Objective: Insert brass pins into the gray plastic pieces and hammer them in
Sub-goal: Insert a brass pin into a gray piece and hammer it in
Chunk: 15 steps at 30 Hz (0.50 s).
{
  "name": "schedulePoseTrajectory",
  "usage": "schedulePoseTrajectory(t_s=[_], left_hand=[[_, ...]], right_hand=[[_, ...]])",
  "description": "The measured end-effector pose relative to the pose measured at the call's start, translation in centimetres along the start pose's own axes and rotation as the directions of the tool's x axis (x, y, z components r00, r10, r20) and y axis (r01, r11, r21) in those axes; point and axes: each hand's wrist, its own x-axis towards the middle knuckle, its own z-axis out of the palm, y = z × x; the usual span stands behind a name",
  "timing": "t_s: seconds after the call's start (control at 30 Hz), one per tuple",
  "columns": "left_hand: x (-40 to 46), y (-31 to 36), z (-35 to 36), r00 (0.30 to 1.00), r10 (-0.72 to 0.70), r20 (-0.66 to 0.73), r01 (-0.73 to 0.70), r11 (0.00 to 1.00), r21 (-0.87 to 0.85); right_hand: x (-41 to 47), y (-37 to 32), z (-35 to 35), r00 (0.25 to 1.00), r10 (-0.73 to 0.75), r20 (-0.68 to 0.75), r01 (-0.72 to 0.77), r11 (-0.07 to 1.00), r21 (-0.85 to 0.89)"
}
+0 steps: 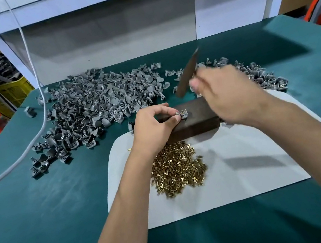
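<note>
Head view: the left hand [153, 123] pinches a gray piece [182, 114] on top of the dark block [195, 118], a pin [181, 113] standing in it. The right hand [228, 96], blurred, grips a flat dark bar [187, 73] raised above and just behind the piece, its long axis tilted up and away; the strike should fall down and toward the left fingertips. Loose pins [177, 169] lie heaped on the white sheet [249, 170]; unworked pieces [96, 102] spread over the green table [41, 206]
</note>
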Motion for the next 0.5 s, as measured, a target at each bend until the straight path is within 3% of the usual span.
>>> schedulePoseTrajectory(t_s=[0.07, 0.1, 0.17, 0.27, 0.3, 0.43, 0.5], left_hand=[[0.0, 0.1, 0.0, 1.0, -0.012, 0.005, 0.012, 1.0, -0.012], [0.0, 0.2, 0.1, 1.0, -0.012, 0.009, 0.013, 1.0, -0.011], [0.0, 0.1, 0.1, 1.0, -0.008, 0.006, 0.008, 1.0, -0.006], [0.0, 0.0, 0.0, 1.0, 0.013, 0.009, -0.013, 1.0, 0.013], [0.0, 0.0, -0.1, 1.0, 0.016, 0.011, -0.016, 1.0, 0.019], [0.1, 0.2, 0.0, 1.0, 0.005, 0.022, -0.005, 1.0, 0.02], [0.1, 0.0, -0.1, 1.0, -0.003, 0.022, 0.003, 1.0, 0.015]], right_hand=[[-0.1, 0.1, 0.6, 0.972, 0.071, 0.222, -0.043, 0.991, -0.128], [0.0, 0.2, 0.3, 0.961, 0.098, 0.26, -0.055, 0.984, -0.169], [0.5, 0.4, -0.6, 0.974, 0.09, 0.207, -0.052, 0.982, -0.182], [0.2, -0.1, -0.7, 0.996, 0.01, -0.09, -0.014, 0.999, -0.048], [0.0, -0.6, -0.3, 0.997, 0.012, -0.079, -0.017, 0.998, -0.058], [0.0, -1.5, 0.4, 0.966, 0.121, 0.228, -0.067, 0.97, -0.232], [0.7, -1.2, -0.5, 0.981, 0.099, 0.167, -0.054, 0.966, -0.254]])
